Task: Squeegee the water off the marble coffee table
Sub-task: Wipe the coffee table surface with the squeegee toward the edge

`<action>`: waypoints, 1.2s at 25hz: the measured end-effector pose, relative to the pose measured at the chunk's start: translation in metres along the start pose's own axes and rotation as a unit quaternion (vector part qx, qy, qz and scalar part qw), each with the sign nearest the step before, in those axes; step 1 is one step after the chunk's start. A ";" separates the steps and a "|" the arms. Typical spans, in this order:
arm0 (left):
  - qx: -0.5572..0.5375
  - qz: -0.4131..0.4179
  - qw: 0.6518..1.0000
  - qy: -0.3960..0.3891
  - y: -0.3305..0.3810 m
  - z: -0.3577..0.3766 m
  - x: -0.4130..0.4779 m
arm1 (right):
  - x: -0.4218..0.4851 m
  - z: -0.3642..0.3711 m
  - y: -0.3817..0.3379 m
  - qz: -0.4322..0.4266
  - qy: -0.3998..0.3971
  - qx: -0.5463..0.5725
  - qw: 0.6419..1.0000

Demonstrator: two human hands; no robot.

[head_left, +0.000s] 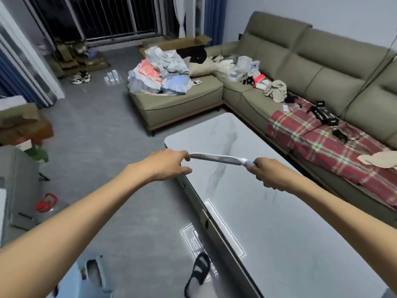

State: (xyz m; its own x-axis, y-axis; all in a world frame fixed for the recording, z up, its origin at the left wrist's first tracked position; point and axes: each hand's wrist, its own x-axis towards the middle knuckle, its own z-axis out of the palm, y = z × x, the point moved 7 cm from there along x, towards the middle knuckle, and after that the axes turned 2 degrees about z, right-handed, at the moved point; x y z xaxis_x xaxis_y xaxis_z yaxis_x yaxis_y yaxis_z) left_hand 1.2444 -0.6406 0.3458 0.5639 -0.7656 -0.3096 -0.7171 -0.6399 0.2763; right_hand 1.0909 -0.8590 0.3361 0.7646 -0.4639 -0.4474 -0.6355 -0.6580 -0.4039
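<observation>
Mid-frame, my right hand (pixel 265 172) grips the squeegee (pixel 217 158), my left hand (pixel 169 166) pinches its tip; I should keep it flat on the table (pixel 279 222).

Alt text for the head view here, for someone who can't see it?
A person holds a white squeegee over a marble coffee table: the right hand grips its handle, the left hand curls over the blade's end. Beyond the table stands a green sofa strewn with clothes and a red plaid blanket.
</observation>
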 end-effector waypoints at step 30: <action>0.079 0.055 0.963 -0.252 -0.308 0.197 0.850 | 0.810 0.013 0.058 0.269 0.121 0.171 0.940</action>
State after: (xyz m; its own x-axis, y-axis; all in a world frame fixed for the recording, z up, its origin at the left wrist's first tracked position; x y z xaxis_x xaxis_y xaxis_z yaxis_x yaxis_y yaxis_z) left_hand 1.8636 -1.0812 -0.1820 0.2385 -0.6729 -0.7003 -0.8371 -0.5079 0.2029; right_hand 1.6717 -1.2653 -0.0597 0.2979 -0.8239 -0.4820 -0.9031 -0.0796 -0.4220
